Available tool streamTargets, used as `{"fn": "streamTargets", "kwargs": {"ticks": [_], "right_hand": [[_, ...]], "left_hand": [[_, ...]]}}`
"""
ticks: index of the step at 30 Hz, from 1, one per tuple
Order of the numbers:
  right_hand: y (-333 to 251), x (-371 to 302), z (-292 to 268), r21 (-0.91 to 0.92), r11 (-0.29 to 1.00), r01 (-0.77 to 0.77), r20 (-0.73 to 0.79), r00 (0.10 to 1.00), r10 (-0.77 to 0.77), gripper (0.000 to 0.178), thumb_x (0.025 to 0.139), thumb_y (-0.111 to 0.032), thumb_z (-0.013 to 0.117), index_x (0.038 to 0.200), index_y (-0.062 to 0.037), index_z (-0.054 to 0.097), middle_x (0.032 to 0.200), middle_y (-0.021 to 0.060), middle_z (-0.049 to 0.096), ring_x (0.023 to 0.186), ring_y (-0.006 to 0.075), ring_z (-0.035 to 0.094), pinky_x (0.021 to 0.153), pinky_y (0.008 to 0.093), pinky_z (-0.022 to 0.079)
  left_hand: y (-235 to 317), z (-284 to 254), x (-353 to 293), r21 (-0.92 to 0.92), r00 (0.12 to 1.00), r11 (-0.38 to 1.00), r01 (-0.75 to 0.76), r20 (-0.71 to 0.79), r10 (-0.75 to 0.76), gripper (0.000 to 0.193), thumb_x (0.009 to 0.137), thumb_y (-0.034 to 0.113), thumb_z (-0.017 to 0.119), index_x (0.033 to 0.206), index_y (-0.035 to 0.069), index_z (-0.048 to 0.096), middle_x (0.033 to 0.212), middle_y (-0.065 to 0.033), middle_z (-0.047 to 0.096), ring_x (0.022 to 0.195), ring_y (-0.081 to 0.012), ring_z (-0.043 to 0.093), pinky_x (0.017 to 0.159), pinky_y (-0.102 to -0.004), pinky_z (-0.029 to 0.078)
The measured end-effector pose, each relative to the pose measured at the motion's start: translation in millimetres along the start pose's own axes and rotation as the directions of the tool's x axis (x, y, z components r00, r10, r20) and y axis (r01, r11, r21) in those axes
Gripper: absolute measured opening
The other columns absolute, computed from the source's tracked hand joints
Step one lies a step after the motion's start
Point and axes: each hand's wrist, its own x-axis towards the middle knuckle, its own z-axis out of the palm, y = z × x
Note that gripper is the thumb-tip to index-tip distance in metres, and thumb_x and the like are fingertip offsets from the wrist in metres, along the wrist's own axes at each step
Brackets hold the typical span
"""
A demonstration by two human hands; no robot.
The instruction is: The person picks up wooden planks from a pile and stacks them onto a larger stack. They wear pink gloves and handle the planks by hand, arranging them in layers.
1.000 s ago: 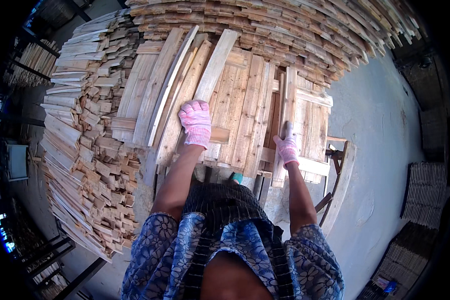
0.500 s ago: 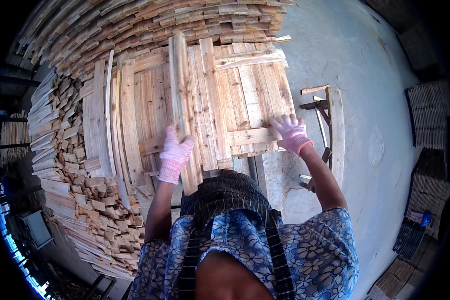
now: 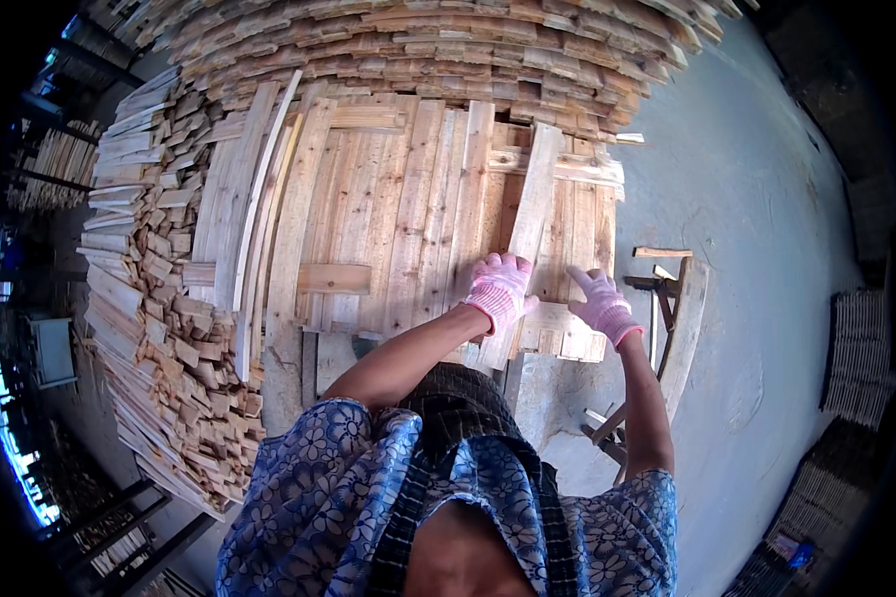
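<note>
My left hand [image 3: 500, 289], in a pink and white knit glove, grips a long pale plank [image 3: 535, 194] near its close end. The plank lies slanted over the right part of a layer of boards [image 3: 408, 209], which sit side by side on a low work stand. To the right, my gloved right hand [image 3: 604, 304] has its fingers apart, by the near crosspiece [image 3: 546, 320] and the outer boards; whether it touches them I cannot tell. Another crosspiece [image 3: 577, 169] runs along the far right side. My left hand hides part of the slanted plank.
Tall stacks of short boards [image 3: 448, 55] rise beyond the stand, and a heap of wood pieces [image 3: 159, 269] lies at the left. Loose strips [image 3: 259, 209] rest on the stand's left part. A wooden trestle [image 3: 689, 328] stands on the concrete floor at the right.
My left hand has carried a plank rightward, from a raised tilt to slanting over the right boards. My right hand stays by the near right crosspiece; the view has shifted.
</note>
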Motion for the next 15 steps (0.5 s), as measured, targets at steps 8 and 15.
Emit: {"fn": "streamTargets", "kwargs": {"ticks": [8,15], "right_hand": [[-131,148,62,0.441,0.897,0.039,-0.608,0.748,0.267,0.059,0.101,-0.039,0.057,0.154,-0.0216,0.039,0.120,0.0293,0.049,0.113,0.0454,0.057,0.095,0.0483,0.049],[-170,126,29,0.255,0.966,-0.038,-0.454,0.877,0.155,0.054,0.102,-0.041,0.054,0.151,-0.0242,0.040,0.131,0.0271,0.047,0.115,0.0448,0.057,0.098,0.0483,0.049]], "left_hand": [[-165,-43,-149,-0.181,0.666,0.930,0.319,-0.656,-0.356,0.065,0.090,0.048,0.066,0.139,0.008,0.051,0.133,-0.0184,0.055,0.126,-0.0373,0.052,0.105,-0.0520,0.042],[-297,25,-285,-0.316,0.428,0.435,0.843,-0.095,-0.899,0.109,0.077,0.059,0.078,0.160,0.010,0.026,0.154,-0.0255,0.039,0.144,-0.0439,0.038,0.114,-0.0493,0.036]]}}
